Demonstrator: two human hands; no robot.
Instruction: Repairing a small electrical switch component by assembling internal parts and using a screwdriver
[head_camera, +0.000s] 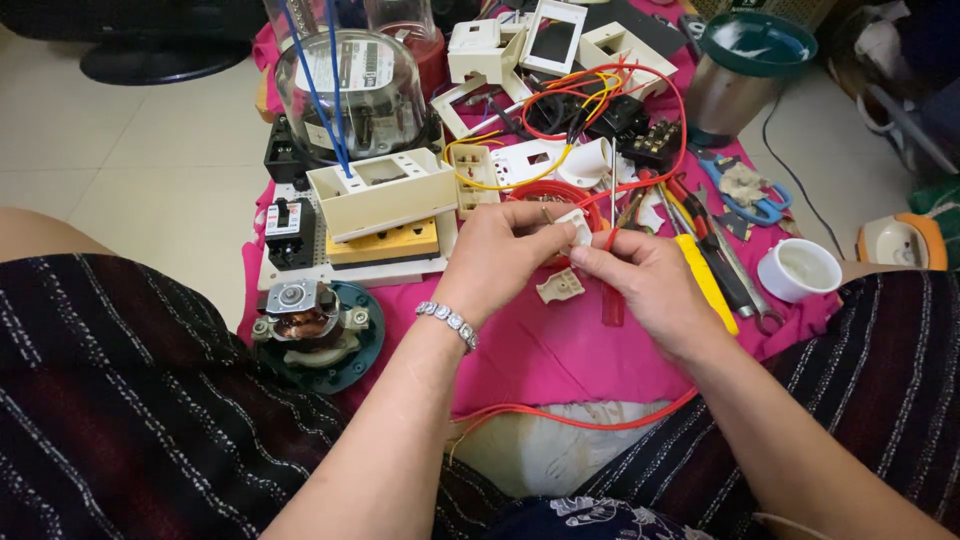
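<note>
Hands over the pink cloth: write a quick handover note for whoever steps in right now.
Left hand: pinching a small white electrical part from the left.
Right hand: fingertips on the same part, with a red wire running up from them.
A loose white fitting lies on the pink cloth under the hands.
Yellow-handled screwdriver and pliers lie just right of the right hand; cream switch box and meter to the left.
The wire looks not yet fixed; tools untouched.

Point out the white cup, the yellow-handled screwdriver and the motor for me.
White cup (800, 268): head view, on its inner wall.
Yellow-handled screwdriver (708, 283): head view, mid-handle.
Motor (303, 315): head view, on the copper winding.
</note>
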